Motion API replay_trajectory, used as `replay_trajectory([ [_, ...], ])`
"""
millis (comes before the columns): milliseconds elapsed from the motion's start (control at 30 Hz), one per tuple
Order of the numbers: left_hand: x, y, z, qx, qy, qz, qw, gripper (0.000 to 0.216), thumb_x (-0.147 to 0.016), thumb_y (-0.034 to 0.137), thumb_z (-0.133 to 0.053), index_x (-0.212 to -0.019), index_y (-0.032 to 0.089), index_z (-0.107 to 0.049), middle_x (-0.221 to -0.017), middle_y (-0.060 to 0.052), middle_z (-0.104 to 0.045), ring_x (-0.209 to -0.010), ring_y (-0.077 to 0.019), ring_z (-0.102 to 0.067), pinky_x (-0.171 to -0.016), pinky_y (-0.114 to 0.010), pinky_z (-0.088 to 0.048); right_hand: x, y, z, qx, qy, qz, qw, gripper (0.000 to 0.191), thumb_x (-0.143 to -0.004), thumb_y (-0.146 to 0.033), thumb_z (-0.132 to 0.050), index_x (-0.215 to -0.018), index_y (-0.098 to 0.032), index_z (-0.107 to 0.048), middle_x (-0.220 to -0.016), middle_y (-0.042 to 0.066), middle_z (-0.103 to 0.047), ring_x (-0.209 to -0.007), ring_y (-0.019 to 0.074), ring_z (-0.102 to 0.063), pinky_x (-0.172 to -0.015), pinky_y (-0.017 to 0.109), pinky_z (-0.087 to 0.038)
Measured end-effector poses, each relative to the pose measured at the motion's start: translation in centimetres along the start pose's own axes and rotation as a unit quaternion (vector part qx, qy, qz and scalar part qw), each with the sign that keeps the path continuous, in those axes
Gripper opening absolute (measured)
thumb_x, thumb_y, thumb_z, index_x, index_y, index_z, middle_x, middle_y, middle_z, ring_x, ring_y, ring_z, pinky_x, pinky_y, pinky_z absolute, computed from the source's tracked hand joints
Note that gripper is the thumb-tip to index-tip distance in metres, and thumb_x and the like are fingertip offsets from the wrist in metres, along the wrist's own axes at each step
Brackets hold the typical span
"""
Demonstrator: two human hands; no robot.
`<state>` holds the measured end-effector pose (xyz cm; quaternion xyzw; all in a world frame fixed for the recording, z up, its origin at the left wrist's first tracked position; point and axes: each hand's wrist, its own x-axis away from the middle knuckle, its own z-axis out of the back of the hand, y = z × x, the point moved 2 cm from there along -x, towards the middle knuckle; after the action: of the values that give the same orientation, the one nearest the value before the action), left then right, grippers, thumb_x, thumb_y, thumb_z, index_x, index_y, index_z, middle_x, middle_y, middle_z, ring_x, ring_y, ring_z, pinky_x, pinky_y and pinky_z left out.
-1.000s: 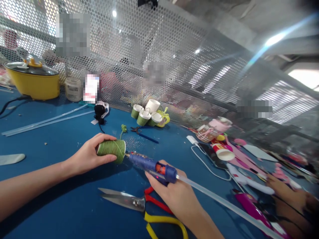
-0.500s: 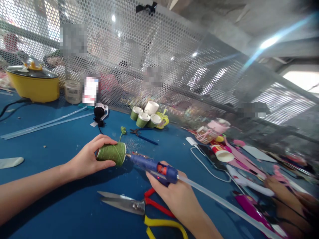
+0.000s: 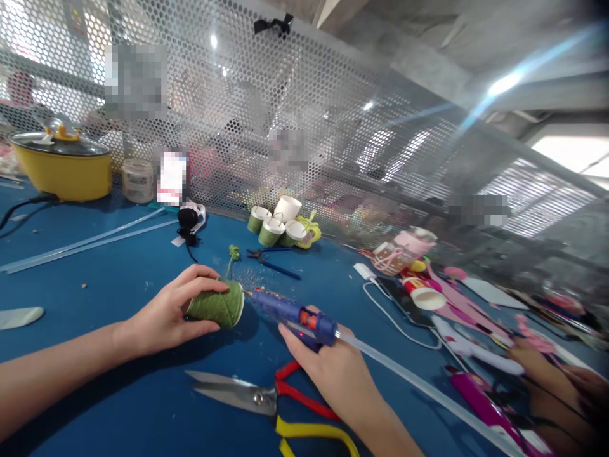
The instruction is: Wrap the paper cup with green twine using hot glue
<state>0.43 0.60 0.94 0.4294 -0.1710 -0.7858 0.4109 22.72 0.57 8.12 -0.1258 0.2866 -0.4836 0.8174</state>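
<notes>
My left hand [image 3: 178,311] is closed around a paper cup wrapped in green yarn [image 3: 219,306], which lies on its side with its white rim to the right. A strand with a small green knot [image 3: 233,253] trails behind the cup. In my right hand [image 3: 328,362] is a blue glue gun [image 3: 290,311], its small red light lit. The nozzle is at the cup's rim; whether it touches, I cannot tell. A long clear glue stick [image 3: 409,374] sticks out of the gun's back. Below the gun lie scissors [image 3: 257,397] with one red and one yellow handle.
Several green-wrapped cups [image 3: 272,231] stand by the perforated metal screen [image 3: 304,82], with blue-handled pliers [image 3: 273,261] before them. A yellow electric pot [image 3: 64,168] is at the far left, near loose glue sticks [image 3: 90,240]. At right are a phone [image 3: 404,301] and another person's hand [image 3: 537,368].
The green cup has tilted slightly, its rim end turning a little more toward me. The glue gun has stayed at the rim with hardly any shift.
</notes>
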Motion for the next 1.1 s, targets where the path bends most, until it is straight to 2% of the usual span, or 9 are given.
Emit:
replay_trajectory([
  [267,-0.3,-0.1,0.2,-0.003,0.006,0.009,1.000,0.038,-0.074,0.027,-0.063,-0.110,0.023,-0.050,-0.111,-0.007,-0.048,-0.103,-0.0206,-0.050,-0.088,-0.033,-0.043,0.0,-0.1,-0.1,-0.008,-0.011,-0.021,1.000,0.015,-0.073,-0.020,-0.049,-0.068,-0.021,-0.063,-0.052,0.000,-0.059,-0.046,0.0140,-0.055,-0.049,0.025,-0.049],
  [500,-0.6,-0.7,0.3,0.046,0.017,0.115,0.992,0.040,-0.071,0.037,-0.064,-0.106,0.020,-0.052,-0.100,-0.005,-0.056,-0.089,-0.0201,-0.056,-0.078,-0.033,-0.047,0.3,-0.2,-0.1,-0.019,-0.021,-0.010,1.000,0.016,-0.074,-0.020,-0.048,-0.068,-0.022,-0.063,-0.053,0.000,-0.060,-0.048,0.0134,-0.056,-0.050,0.023,-0.049],
  [733,-0.5,-1.1,0.0,0.158,0.019,0.209,0.965,0.050,-0.066,0.043,-0.065,-0.107,0.018,-0.052,-0.093,-0.004,-0.060,-0.079,-0.0198,-0.059,-0.066,-0.029,-0.049,0.3,-0.2,-0.2,-0.027,-0.036,-0.010,0.999,0.013,-0.074,-0.021,-0.050,-0.068,-0.022,-0.062,-0.054,0.000,-0.059,-0.049,0.0142,-0.056,-0.051,0.024,-0.049],
  [900,-0.6,-1.2,-0.1,0.194,0.022,0.235,0.952,0.051,-0.064,0.043,-0.067,-0.106,0.017,-0.052,-0.087,-0.003,-0.061,-0.073,-0.0176,-0.059,-0.065,-0.028,-0.049,0.4,-0.1,-0.3,-0.046,-0.041,-0.005,0.998,0.012,-0.074,-0.020,-0.051,-0.068,-0.022,-0.061,-0.053,-0.001,-0.057,-0.048,0.0135,-0.055,-0.048,0.024,-0.048],
  [1100,-0.7,-1.2,0.0,0.204,0.013,0.252,0.946,0.051,-0.065,0.043,-0.065,-0.106,0.017,-0.051,-0.080,-0.001,-0.060,-0.069,-0.0171,-0.058,-0.062,-0.028,-0.049,0.5,0.5,-0.7,-0.063,-0.045,-0.033,0.996,0.012,-0.073,-0.023,-0.052,-0.067,-0.022,-0.062,-0.051,0.000,-0.056,-0.047,0.0143,-0.054,-0.046,0.025,-0.046],
])
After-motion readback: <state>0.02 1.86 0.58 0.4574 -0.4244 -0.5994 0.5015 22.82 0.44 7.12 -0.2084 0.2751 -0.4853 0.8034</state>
